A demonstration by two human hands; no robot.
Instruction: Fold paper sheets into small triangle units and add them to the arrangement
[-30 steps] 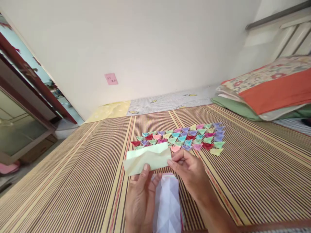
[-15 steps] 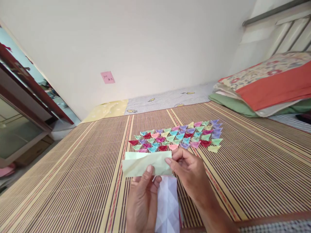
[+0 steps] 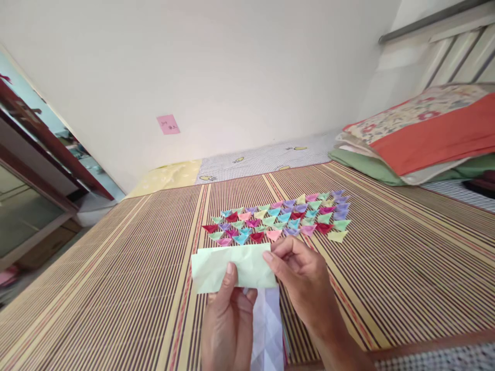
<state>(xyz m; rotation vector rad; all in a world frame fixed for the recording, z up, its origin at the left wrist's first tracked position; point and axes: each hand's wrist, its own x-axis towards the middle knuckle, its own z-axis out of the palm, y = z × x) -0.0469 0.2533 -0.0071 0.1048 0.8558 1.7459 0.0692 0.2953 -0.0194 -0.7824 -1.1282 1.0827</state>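
Observation:
A pale green sheet of paper [image 3: 247,265], folded over into a wide strip, is held up between both hands. My left hand [image 3: 230,319] grips its lower edge, thumb on the near face and fingers behind. At the strip's right end, my right hand [image 3: 299,273] pinches the upper corner between thumb and index finger. Below it lies a stack of white creased paper [image 3: 266,324], partly covered by my left hand, with coloured edges showing at its right side. Just beyond the strip, small folded paper pieces [image 3: 284,219] in many colours stand in rows on the mat.
A striped bamboo mat [image 3: 127,268] covers the bed. Folded bedding [image 3: 417,134] in orange, floral and green is piled at the back right. A pink note [image 3: 168,124] is stuck on the white wall [image 3: 247,67]. A doorway [image 3: 69,139] opens at the left.
The upper layer of the green paper now lies closer to level with the back layer's top edge. My left thumb has shifted slightly up and left on it. The view has moved a little.

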